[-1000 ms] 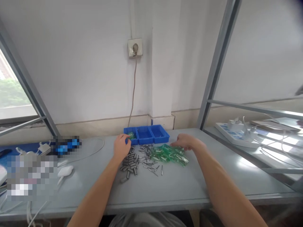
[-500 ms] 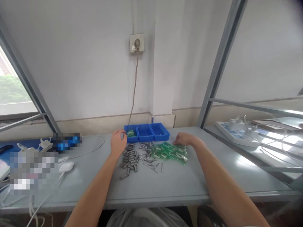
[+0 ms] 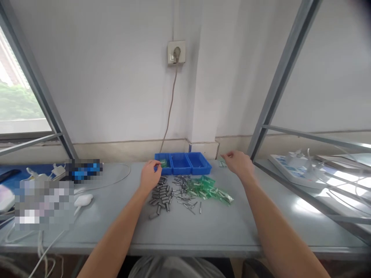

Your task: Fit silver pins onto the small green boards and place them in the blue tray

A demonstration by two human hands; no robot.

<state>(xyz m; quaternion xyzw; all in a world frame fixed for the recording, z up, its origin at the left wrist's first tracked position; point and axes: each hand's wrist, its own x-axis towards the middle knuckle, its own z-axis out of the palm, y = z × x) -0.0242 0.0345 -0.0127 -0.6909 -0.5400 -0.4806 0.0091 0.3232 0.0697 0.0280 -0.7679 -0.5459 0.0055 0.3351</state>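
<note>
Pale wall [image 3: 130, 85] behind the blue bins [image 3: 181, 164], with a socket [image 3: 176, 53] and plugged-in cord [image 3: 172, 96] above. Under the bins, a grey desk [image 3: 223, 231]; to either side, slanting metal frame [image 3: 282, 73]. Well left of the bins, white chargers and cables [image 3: 83, 200]. Three bins side by side, with green pieces [image 3: 163, 163] in the left one. At that bin's left side, left hand [image 3: 150, 175], fingers curled and narrow; impossible to tell whether around anything. Right of the bins, right hand [image 3: 240, 165], fingertips pinched narrow just beside a small green packet [image 3: 222, 163]; contact unclear. In front of the bins, heaped green packets [image 3: 204, 186] toward the right, metal cylinders [image 3: 160, 193] toward the left, thin pins [image 3: 182, 185] between.
</note>
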